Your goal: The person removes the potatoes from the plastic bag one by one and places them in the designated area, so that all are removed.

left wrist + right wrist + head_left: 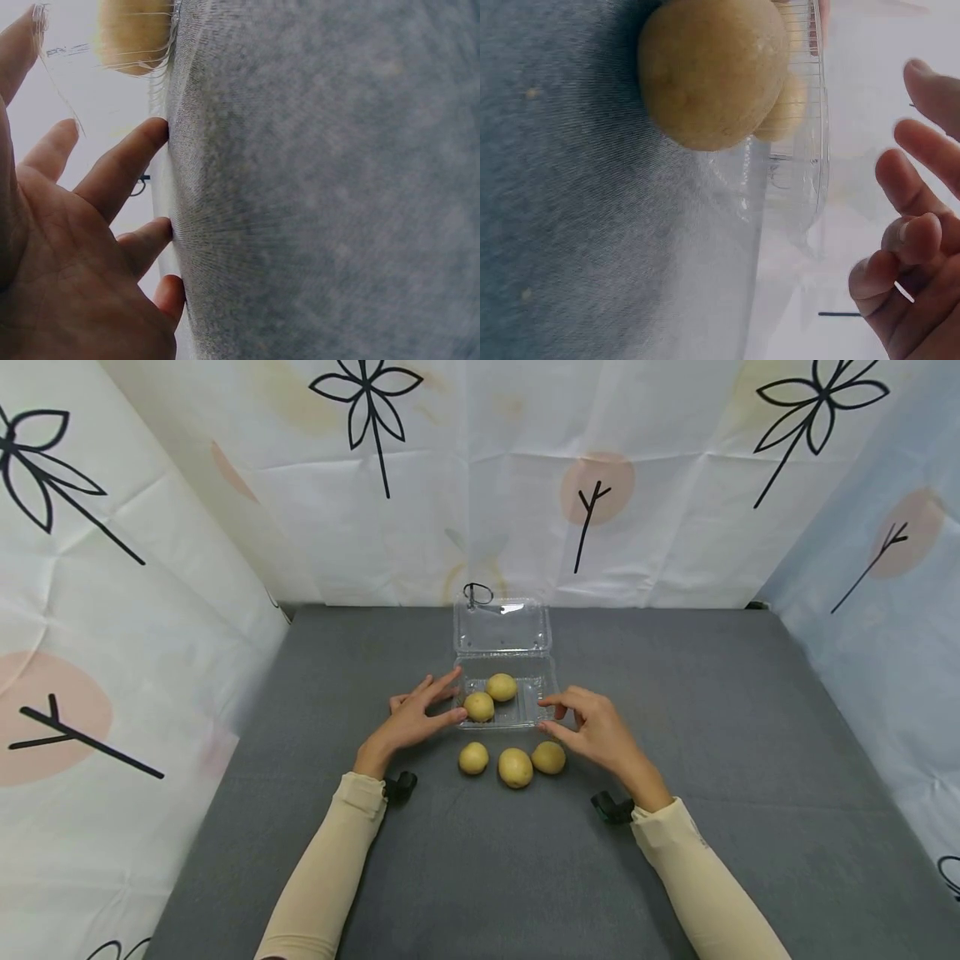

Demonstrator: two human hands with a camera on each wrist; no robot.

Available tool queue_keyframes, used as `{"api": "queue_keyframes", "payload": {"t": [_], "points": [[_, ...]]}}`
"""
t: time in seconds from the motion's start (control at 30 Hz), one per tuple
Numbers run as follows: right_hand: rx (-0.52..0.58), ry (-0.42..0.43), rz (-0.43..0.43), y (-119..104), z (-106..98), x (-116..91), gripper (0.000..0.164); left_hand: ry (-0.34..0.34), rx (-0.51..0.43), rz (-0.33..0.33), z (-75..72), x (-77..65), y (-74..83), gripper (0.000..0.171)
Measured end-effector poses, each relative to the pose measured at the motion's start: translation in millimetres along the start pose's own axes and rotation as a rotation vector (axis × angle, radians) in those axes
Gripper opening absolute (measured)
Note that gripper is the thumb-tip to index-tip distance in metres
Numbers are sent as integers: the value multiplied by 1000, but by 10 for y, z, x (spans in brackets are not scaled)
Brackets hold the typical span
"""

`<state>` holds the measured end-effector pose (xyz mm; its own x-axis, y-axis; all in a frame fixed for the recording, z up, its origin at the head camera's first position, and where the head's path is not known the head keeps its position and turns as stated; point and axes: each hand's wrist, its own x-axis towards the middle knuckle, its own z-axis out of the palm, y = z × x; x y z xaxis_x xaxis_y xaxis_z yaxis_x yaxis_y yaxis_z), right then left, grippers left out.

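Observation:
A clear plastic clamshell box (517, 717) lies with its lid raised at the back, two yellow potatoes (502, 687) inside it. Along its left side my left hand (411, 720) is spread, thumb and index finger at the rim; in the left wrist view its other fingertips (159, 129) reach down to the cloth. At the box's right edge is my right hand (596, 727), thumb and fingers apart with nothing between them. Three more potatoes (515, 767) lie in a row in front of the box. The right wrist view has one potato (712, 71) close up.
A grey cloth (525, 877) covers the table. Patterned white curtains (510, 485) hang behind it and on both sides. The box's open lid (501, 627) leans toward the back curtain.

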<state>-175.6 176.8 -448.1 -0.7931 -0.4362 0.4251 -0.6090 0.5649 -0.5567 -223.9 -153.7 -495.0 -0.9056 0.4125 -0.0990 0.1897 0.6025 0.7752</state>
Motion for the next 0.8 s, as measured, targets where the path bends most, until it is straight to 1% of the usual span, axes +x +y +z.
{"api": "queue_keyframes", "payload": {"t": [0.13,0.27,0.5,0.67,0.8], "points": [[-8,20,12,20,22,117,33,1,6,-2,2,2,-1,77],[-10,-1,45,34,40,229,35,-2,8,-2,3,-4,0,77],[-10,-42,63,79,71,409,37,2,12,-4,3,-9,0,77],[18,-89,79,115,121,523,40,2,25,-10,-1,-4,13,77],[69,-103,79,154,185,609,42,-1,33,-15,1,4,20,77]]}}
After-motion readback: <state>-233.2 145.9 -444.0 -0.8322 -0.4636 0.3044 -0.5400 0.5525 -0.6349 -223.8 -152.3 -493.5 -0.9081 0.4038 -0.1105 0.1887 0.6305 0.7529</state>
